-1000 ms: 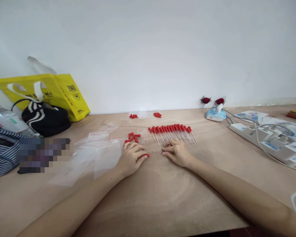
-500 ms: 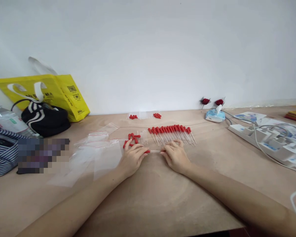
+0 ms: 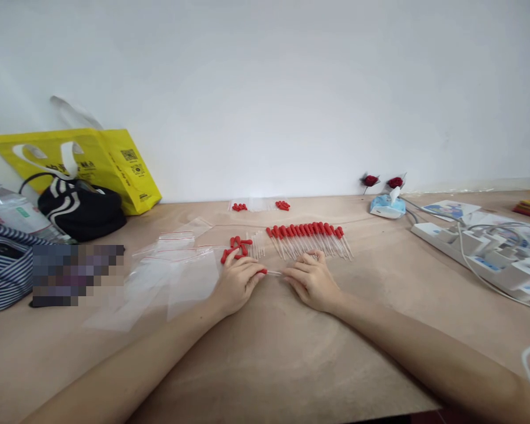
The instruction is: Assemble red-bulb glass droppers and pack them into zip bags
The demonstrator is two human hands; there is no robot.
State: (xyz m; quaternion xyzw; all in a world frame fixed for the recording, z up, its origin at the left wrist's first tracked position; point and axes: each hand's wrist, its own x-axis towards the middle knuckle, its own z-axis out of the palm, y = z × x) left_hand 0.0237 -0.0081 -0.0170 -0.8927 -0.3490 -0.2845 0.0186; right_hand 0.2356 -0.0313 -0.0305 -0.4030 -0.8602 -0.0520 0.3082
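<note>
My left hand pinches a red rubber bulb between thumb and fingers. A thin clear tube runs from that bulb to my right hand, whose fingertips are closed on its other end. Behind my right hand, a row of red-bulbed droppers lies side by side. Loose red bulbs are just beyond my left fingers, with several bare clear tubes beside them.
Clear zip bags lie left of my left hand. Farther left are a yellow bag, a black pouch and a striped bag. Two bagged bulb groups sit by the wall. Tissues and power strips are right.
My right fingertips have shifted slightly left along the tube, nearer my left hand. The red that showed at my right fingertips is no longer visible. The camera view has moved slightly.
</note>
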